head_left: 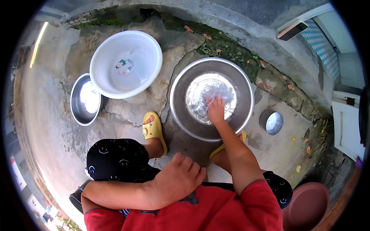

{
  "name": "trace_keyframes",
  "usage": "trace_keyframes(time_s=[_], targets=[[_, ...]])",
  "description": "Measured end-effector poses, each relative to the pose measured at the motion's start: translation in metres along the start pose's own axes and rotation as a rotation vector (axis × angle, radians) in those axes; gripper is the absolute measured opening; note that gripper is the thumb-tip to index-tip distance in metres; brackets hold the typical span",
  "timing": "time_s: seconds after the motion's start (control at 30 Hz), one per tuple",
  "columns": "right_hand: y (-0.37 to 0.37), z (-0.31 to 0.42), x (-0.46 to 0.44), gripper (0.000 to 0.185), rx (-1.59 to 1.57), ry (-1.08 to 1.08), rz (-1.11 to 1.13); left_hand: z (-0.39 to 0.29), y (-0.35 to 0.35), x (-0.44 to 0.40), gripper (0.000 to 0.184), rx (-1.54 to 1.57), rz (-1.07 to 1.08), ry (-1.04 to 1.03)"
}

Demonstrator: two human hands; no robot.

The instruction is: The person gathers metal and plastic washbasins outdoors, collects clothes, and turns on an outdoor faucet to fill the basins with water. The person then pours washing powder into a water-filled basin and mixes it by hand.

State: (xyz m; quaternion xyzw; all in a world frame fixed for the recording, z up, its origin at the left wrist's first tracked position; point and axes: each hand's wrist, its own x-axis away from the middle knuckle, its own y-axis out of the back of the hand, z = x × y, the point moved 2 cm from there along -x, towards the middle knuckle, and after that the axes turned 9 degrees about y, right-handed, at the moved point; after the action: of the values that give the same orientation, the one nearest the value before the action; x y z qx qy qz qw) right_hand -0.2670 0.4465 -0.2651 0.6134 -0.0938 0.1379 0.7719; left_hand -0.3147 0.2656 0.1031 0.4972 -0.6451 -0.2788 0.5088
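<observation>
My right hand [216,109] reaches down into a wide metal basin [181,119] with clear water in it. Its fingers point downward, somewhat apart, with the tips at or under the water; no object shows in them. Pale, pinkish shapes lie by the fingertips, and I cannot tell whether they are reflections. My left hand [179,179] is held in front of my red shirt [231,206], back up, with its fingers loosely curled in and nothing visible in them.
A white plastic basin [106,50] with a printed pattern overlaps a smaller metal bowl [77,111] at left. To the right stands a small metal pot [271,122]. A phone [293,30] rests on a ledge, and a reddish-brown tub [308,204] is at lower right. The concrete is cracked.
</observation>
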Motion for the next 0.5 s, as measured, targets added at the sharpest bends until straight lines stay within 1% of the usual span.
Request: trace_keyframes(time_s=[0.03,0.07,0.13,0.17,0.2,0.27,0.3,0.33,0.4,0.43,0.47,0.5], targets=[[0.009,-0.001,0.007,0.027,-0.047,0.183,-0.112,0.001,0.0,0.0,0.037,0.003,0.002,0.005],[0.013,-0.007,0.007,0.027,-0.055,0.184,-0.11,0.003,0.0,0.0,0.037,0.006,0.01,0.007],[0.016,-0.032,0.005,0.026,-0.327,-0.392,-0.258,0.004,0.002,0.0,0.036,0.015,-0.042,-0.003],[-0.001,-0.036,0.003,0.025,-0.294,-0.579,-0.247,0.004,0.001,0.0,0.036,0.015,-0.043,-0.003],[-0.005,-0.03,0.007,0.025,-0.292,-0.583,-0.248,0.003,-0.001,0.0,0.036,0.03,-0.024,0.001],[-0.005,-0.001,0.014,0.03,-0.049,0.107,-0.275,0.004,-0.001,-0.001,0.037,0.04,-0.007,0.0],[-0.001,-0.001,0.016,0.036,-0.029,0.277,-0.042,0.004,0.0,-0.001,0.037,0.032,-0.009,-0.004],[0.002,-0.009,0.015,0.036,-0.031,0.277,-0.042,0.005,0.001,0.0,0.037,0.025,-0.009,-0.005],[0.01,-0.036,0.012,0.039,-0.146,-0.198,-0.339,0.005,0.002,0.002,0.037,0.015,-0.016,-0.001],[0.011,-0.045,0.01,0.037,-0.366,-0.417,-0.444,0.004,0.002,0.001,0.037,-0.001,-0.034,0.001],[0.012,-0.039,0.013,0.037,-0.359,-0.419,-0.446,0.003,0.002,0.001,0.037,-0.002,-0.04,-0.002],[0.015,-0.021,0.014,0.038,-0.227,-0.25,-0.361,0.002,0.0,0.002,0.037,0.006,-0.021,-0.012]])
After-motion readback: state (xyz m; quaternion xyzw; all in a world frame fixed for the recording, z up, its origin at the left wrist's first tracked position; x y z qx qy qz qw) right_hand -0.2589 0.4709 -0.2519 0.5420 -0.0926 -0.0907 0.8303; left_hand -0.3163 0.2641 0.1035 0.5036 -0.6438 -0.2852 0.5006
